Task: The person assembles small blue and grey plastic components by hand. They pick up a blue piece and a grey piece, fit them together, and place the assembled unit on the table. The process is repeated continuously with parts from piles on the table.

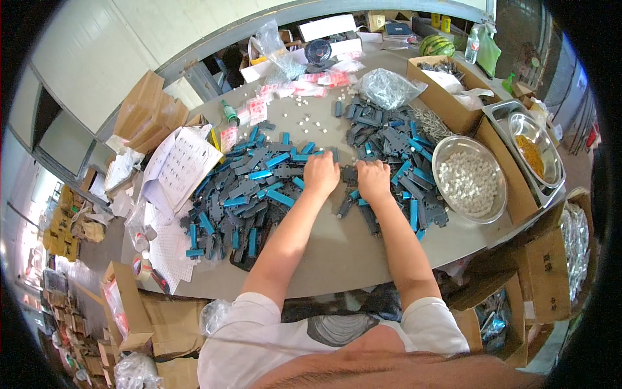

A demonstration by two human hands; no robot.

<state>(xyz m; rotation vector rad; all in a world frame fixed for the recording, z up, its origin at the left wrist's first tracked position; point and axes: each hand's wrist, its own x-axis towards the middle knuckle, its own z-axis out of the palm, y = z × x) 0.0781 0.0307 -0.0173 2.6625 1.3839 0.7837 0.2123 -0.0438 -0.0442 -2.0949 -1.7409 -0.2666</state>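
Observation:
My left hand is closed at the right edge of a wide pile of dark grey and blue plastic parts. A small dark grey plastic part shows at its fingertips. Close beside it, my right hand has its fingers curled down at the left edge of a second pile of similar parts. What those fingers hold, if anything, is hidden under them. To the right stands a steel bowl filled with small white pieces. More white pieces lie scattered on the table beyond my hands.
Screws and a clear plastic bag lie behind the right pile. Cardboard boxes and a steel tray line the right side. Printed sheets lie at left. A small fan, a watermelon and a bottle stand farther back.

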